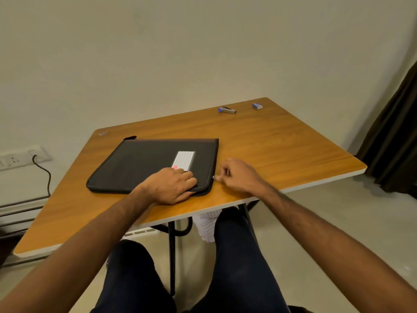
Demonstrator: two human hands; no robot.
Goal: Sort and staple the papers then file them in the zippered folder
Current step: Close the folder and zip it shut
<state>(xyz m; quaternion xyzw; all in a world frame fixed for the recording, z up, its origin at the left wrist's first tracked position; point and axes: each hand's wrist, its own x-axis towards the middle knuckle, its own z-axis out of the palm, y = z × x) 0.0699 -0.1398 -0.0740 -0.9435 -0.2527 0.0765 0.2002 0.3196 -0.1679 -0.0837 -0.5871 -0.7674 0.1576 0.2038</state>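
A black zippered folder lies flat and closed on the wooden table, with a white label on its cover. My left hand presses down on the folder's near right corner. My right hand is just beside the folder's right edge, fingers pinched on the small metal zipper pull. A blue and silver stapler rests at the far side of the table. No papers are visible.
A small blue and white staple box sits near the table's far right corner. A wall socket with a black cable is at the left. A dark curtain hangs at the right. My legs are under the table's near edge.
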